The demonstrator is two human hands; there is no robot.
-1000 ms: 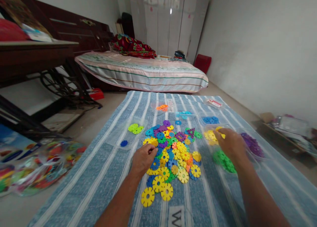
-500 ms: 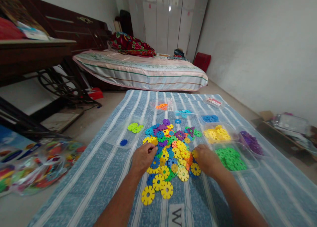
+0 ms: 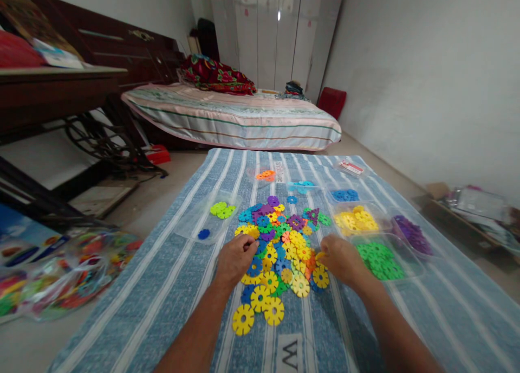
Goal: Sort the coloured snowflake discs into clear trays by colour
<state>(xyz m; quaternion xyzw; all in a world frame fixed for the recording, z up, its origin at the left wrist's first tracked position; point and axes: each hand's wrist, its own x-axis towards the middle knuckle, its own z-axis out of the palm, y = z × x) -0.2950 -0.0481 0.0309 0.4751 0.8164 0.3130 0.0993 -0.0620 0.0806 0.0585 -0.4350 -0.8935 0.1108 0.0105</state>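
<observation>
A loose heap of notched plastic discs (image 3: 282, 265), mostly yellow, blue, purple and green, is spread on the striped cloth. At its left edge rests my left hand (image 3: 236, 258), fingers curled in, close to some yellow discs (image 3: 244, 230); anything inside those fingers is hidden. On the opposite side my right hand (image 3: 340, 258) pinches a yellow disc (image 3: 321, 258) between thumb and fingers. Just right of this hand is a clear tray of green discs (image 3: 379, 259). Behind it, yellow discs (image 3: 357, 220) fill another clear tray.
Purple discs (image 3: 412, 235) and blue discs (image 3: 344, 194) occupy trays at the right. A clear tray at left (image 3: 190, 226) has lime discs (image 3: 222, 210) and one dark blue disc (image 3: 203, 234). Orange discs (image 3: 265, 175) lie at the back. A bed (image 3: 235, 118) stands beyond.
My right hand has shifted very slightly, and the yellow disc in its fingers has tilted to a thinner edge. The left hand stays in place.
</observation>
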